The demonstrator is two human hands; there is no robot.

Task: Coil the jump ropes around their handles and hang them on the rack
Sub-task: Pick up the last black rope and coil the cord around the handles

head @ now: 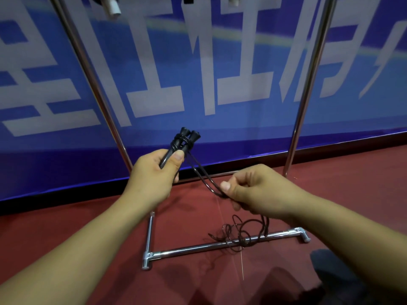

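Fingers of the left hand (154, 172) curl round two black handles (184, 142) held side by side, tips up, a few turns of rope wound near the top; right hand (253, 188) pinches a doubled strand of the rope (204, 179) lower down; loose rope lies tangled over the rack's base bar (198, 247) on the red floor (66, 227); blue banner (220, 51) behind the rack's uprights (308, 84).

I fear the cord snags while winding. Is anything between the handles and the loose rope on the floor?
Yes: the loose rope lies tangled across the rack's base bar. From the handles to the right hand, nothing visible blocks the cord.
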